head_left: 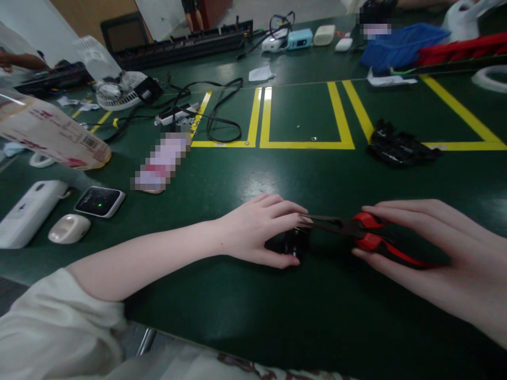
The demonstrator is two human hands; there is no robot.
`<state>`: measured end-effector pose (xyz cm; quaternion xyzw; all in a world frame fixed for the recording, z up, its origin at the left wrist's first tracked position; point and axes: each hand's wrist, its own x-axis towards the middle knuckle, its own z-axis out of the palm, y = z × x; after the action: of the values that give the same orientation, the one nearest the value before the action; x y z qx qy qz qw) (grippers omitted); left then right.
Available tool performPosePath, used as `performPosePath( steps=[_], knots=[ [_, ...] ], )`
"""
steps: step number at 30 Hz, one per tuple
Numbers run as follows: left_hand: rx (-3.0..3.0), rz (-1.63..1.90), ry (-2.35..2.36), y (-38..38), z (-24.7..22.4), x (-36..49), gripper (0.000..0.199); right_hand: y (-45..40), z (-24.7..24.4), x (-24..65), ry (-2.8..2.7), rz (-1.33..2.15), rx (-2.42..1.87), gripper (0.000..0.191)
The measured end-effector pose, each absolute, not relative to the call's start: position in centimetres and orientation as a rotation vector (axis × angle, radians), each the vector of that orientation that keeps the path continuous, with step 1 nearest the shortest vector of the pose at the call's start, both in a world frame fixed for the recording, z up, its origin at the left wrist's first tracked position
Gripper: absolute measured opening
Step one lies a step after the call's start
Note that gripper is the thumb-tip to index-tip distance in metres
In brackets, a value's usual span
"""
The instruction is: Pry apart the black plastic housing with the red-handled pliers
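Observation:
My left hand (266, 229) rests low over the green table, its fingers closed round a small glossy black part (295, 243) whose kind I cannot make out. From the right, my right hand (431, 253) grips red-handled long-nose pliers (366, 232). The pliers' dark jaws reach leftward to the black part, close to my left fingertips. Whether the jaws are clamped on it is too blurred to see. A clump of black plastic parts (398, 145) lies farther back on the right.
Yellow tape outlines (307, 145) mark the green table (222, 295). On the left are a phone (162, 161), a white power bank (31, 211), an earbud case (69, 228), a drink bottle (51, 129) and a fan (119, 87) with black cables. A blue bin (404, 45) stands at the back.

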<state>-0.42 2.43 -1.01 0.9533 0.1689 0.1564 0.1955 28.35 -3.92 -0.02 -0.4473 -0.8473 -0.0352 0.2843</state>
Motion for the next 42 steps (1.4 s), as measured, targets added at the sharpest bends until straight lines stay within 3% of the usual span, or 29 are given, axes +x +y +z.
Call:
performPosePath(
  steps=[26,36,42],
  knots=[
    [2.692,0.358,0.614,1.5,-0.4,-0.2,0.046,-1.4,-1.0,30.2,-2.295,0.109,-1.566,0.051],
    [2.677,0.293,0.967,0.8,1.5,1.8,0.018,-1.9,-0.2,29.6,-2.308,0.136,-1.623,0.05],
    [2.742,0.283,0.97,1.0,1.3,1.9,0.012,-1.8,-0.2,29.7,-2.32,0.102,-1.625,0.048]
  ],
)
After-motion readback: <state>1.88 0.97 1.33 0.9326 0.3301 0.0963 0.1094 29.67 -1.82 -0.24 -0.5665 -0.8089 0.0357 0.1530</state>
